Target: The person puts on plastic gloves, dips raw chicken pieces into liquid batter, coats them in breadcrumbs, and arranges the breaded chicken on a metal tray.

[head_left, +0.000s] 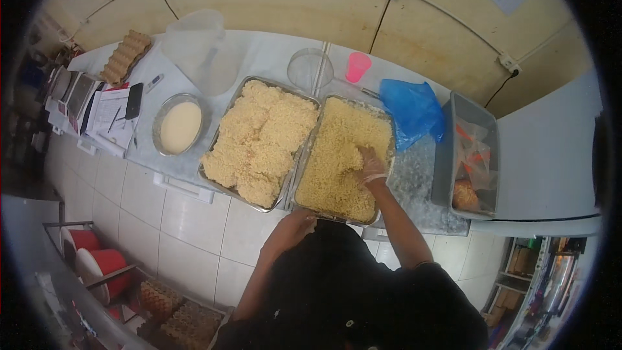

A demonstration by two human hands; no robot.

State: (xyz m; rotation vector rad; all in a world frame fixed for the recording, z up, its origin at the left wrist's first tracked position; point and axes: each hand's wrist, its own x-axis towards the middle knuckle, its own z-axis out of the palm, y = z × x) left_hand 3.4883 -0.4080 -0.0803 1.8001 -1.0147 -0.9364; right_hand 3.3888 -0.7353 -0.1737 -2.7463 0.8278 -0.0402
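Observation:
My right hand [372,167], in a clear plastic glove, reaches into a metal tray of pale yellow crumbs [340,185]. Its fingers look apart, with their tips partly sunk in the crumbs; a small hollow shows beside them. Bare-looking, my left hand [299,224] is at the near left corner of that tray, close to my dark shirt. Its fingers are mostly hidden, and whether it touches the tray rim I cannot tell. Just to the left, a second metal tray [264,208] carries several large crumb-coated pieces [259,136], heaped close together.
Left of the trays are a metal bowl of cream-coloured batter [181,128], a phone [133,101], papers and an egg carton [126,58]. Behind stand a translucent tub [207,58] and a pink cup [357,67]. A blue plastic bag [411,110] and a grey bin [444,175] are at right.

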